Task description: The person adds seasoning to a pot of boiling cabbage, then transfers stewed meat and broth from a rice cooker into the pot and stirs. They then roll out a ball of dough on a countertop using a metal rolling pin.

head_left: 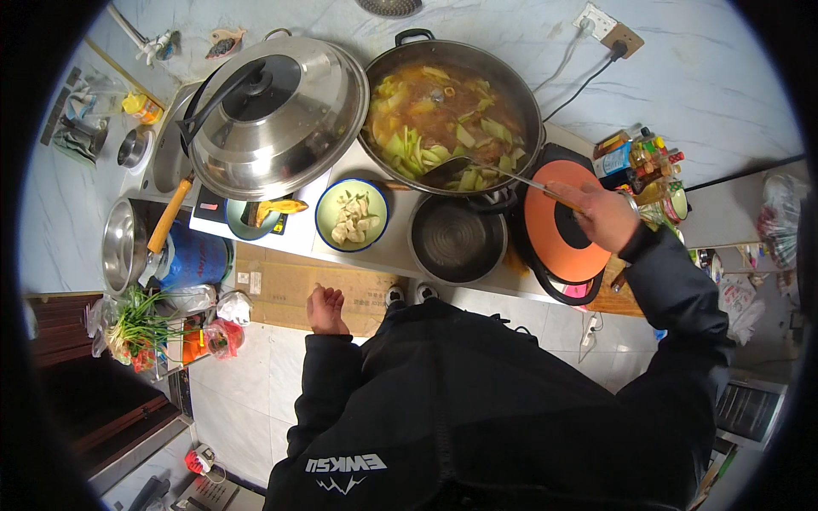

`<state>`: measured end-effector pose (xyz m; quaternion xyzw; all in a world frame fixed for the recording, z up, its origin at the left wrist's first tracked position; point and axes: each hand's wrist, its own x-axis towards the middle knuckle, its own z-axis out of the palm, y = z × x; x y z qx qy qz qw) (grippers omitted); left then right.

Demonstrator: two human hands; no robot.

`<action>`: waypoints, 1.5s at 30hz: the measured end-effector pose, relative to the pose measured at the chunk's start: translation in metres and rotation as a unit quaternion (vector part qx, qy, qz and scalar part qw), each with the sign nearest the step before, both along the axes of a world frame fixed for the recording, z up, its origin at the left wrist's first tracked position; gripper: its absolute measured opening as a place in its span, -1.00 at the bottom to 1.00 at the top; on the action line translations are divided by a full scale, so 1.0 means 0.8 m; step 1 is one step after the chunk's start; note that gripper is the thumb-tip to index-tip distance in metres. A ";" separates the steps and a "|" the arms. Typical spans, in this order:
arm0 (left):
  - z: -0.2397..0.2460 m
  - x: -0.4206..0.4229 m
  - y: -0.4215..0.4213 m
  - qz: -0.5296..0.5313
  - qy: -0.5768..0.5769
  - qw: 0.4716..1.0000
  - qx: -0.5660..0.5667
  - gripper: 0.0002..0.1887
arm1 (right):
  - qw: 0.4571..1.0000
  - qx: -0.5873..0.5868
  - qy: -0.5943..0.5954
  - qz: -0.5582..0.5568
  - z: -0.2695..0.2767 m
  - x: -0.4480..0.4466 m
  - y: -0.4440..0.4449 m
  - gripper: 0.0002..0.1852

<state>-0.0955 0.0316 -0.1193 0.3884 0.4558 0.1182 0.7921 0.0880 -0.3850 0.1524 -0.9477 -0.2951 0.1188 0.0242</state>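
My right hand (604, 214) grips the handle of a long metal ladle (521, 179). The ladle's head rests in a wide dark pot (535, 108), among green vegetable pieces (415, 150) in brown broth. Beneath my right forearm and hand is a pan with an orange lid (557, 255). Low in front of my body, over the floor, my left hand (327, 310) is empty with its fingers loosely bent. A smaller black pan (457, 239) sits in front of the pot. Beside it stands a blue-rimmed bowl (324, 233) of pale food chunks (353, 220).
A large steel wok lid (313, 128) leans left of the pot, partly over the sink (171, 153). Seasoning bottles (642, 160) crowd the right. Plugged cords (578, 89) run down the wall. Spring onions (137, 319) and bags lie at left; cardboard (281, 287) covers floor.
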 end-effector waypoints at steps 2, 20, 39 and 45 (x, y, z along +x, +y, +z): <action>-0.003 -0.004 0.004 0.008 -0.002 1.000 -0.004 -0.64 | 1.000 -0.014 -0.011 -0.006 -0.030 0.008 0.006 -0.35; 0.003 -0.028 0.005 0.065 -0.002 0.998 -0.002 -0.64 | 0.991 -0.023 -0.073 -0.112 -0.148 0.119 0.050 -0.35; -0.010 -0.026 -0.017 0.049 -0.006 0.998 -0.025 -0.60 | 0.979 0.018 -0.124 -0.162 -0.147 0.183 -0.049 -0.41; -0.008 -0.027 -0.022 0.047 -0.003 0.999 -0.022 -0.60 | 0.956 0.193 0.054 -0.213 -0.125 0.156 -0.061 -0.43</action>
